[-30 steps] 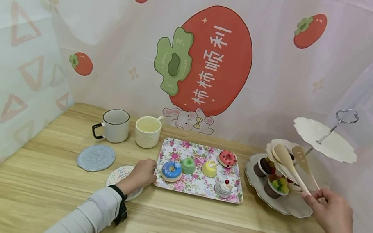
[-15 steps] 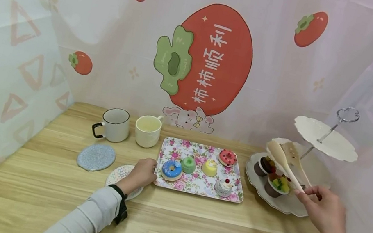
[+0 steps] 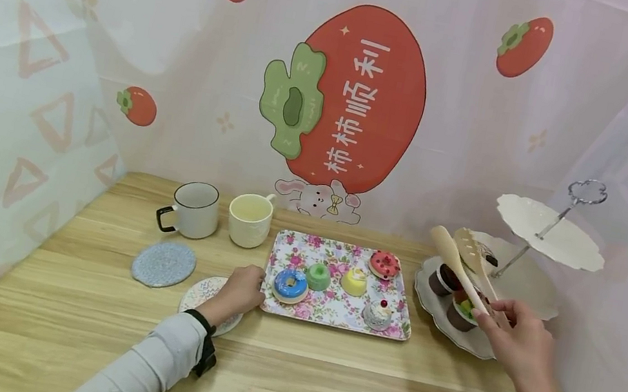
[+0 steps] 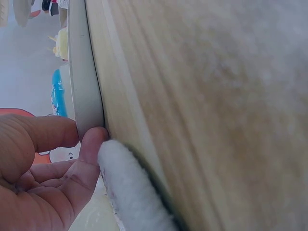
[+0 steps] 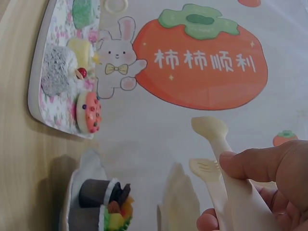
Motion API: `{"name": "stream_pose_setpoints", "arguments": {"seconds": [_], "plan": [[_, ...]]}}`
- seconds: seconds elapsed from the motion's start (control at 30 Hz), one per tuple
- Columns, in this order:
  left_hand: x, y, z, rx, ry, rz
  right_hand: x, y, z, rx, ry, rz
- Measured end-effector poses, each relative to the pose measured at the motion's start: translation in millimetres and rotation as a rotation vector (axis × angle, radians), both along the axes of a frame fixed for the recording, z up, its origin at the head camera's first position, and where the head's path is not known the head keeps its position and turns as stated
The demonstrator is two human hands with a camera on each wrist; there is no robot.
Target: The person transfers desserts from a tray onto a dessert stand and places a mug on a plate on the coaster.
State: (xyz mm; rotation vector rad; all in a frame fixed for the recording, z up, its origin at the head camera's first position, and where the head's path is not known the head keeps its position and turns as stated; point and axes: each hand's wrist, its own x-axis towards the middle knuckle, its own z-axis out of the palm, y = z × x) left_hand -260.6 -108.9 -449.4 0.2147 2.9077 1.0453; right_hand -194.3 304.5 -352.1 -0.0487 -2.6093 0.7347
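My left hand (image 3: 238, 295) pinches the left edge of the floral tray (image 3: 324, 315); in the left wrist view, the thumb and a finger (image 4: 92, 139) meet at the tray's rim. On the tray lie a blue donut (image 3: 289, 286), a green cake (image 3: 318, 276), a yellow cake (image 3: 354, 281), a red donut (image 3: 384, 264) and a grey-white cake with a cherry (image 3: 378, 315). My right hand (image 3: 522, 341) grips a wooden spoon (image 3: 455, 254) and a slotted wooden utensil (image 3: 470, 251) by their handles, above the fruit cupcakes (image 3: 462, 314) on the lower plate.
The two-tier stand (image 3: 558, 239) is at the right, its lower plate (image 3: 531, 290) beside the tray. A white mug (image 3: 194, 213) and a yellow cup (image 3: 249, 223) stand at the back left. A grey coaster (image 3: 163, 265) and a patterned coaster (image 3: 196, 294) lie in front of them.
My right hand has moved left with the spoon and slotted utensil, whose heads have come toward the tray side of the stand. The left hand still pinches the tray's edge.
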Motion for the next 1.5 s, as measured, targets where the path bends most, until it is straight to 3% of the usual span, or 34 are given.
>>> {"name": "stream_pose_setpoints", "arguments": {"seconds": [0.43, 0.6, 0.83, 1.07, 1.5], "plan": [[-0.5, 0.5, 0.7, 0.005, -0.001, 0.007, -11.5, -19.9, -18.6, 0.017, -0.1, 0.092], [-0.2, 0.4, 0.4, 0.007, -0.005, 0.012, -18.7, -23.1, -28.7, 0.038, -0.093, 0.093], [-0.9, 0.0, -1.1, 0.017, -0.005, -0.001, -26.7, -23.8, -40.9, 0.025, -0.146, 0.089], [-0.8, 0.2, -1.4, 0.018, -0.011, 0.005, -32.9, -26.6, -51.9, 0.062, -0.12, 0.131], [-0.5, 0.3, -0.9, 0.025, -0.011, 0.009, -42.6, -37.2, -60.2, 0.076, -0.153, 0.147]]}}
